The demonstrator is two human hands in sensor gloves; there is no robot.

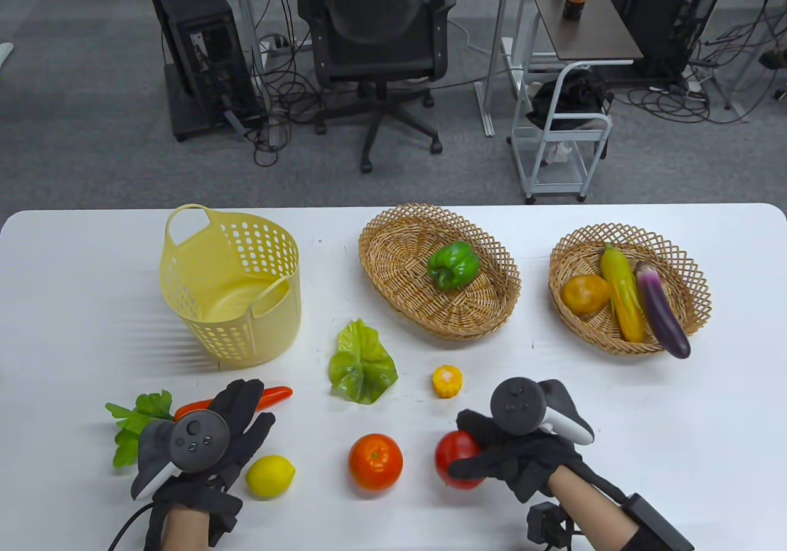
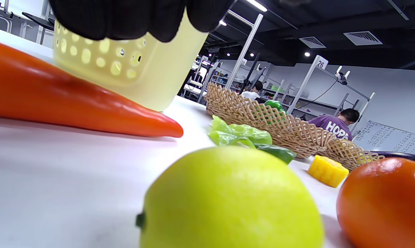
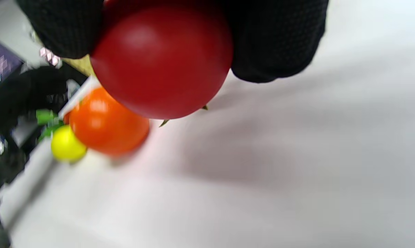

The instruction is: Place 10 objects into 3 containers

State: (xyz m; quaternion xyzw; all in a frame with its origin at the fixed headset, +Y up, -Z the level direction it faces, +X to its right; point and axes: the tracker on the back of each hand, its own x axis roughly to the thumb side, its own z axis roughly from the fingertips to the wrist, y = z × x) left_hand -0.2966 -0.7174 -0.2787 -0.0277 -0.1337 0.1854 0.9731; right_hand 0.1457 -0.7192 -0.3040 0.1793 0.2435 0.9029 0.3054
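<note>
My right hand (image 1: 473, 449) grips a red tomato (image 1: 454, 460) near the table's front; the right wrist view shows the tomato (image 3: 162, 58) between my fingers (image 3: 272, 44), slightly above the white table. My left hand (image 1: 246, 412) is open, its fingers spread over a carrot (image 1: 278, 394) without gripping it; the carrot (image 2: 73, 100) lies on the table. A lemon (image 1: 270, 476), an orange fruit (image 1: 375, 462), a lettuce leaf (image 1: 363, 363) and a corn piece (image 1: 447, 381) lie loose.
A yellow plastic basket (image 1: 230, 286) stands back left. The middle wicker basket (image 1: 393, 225) holds a green pepper (image 1: 453, 265). The right wicker basket (image 1: 695, 274) holds a yellow fruit (image 1: 585, 294), a corn cob (image 1: 624, 296) and an eggplant (image 1: 663, 311).
</note>
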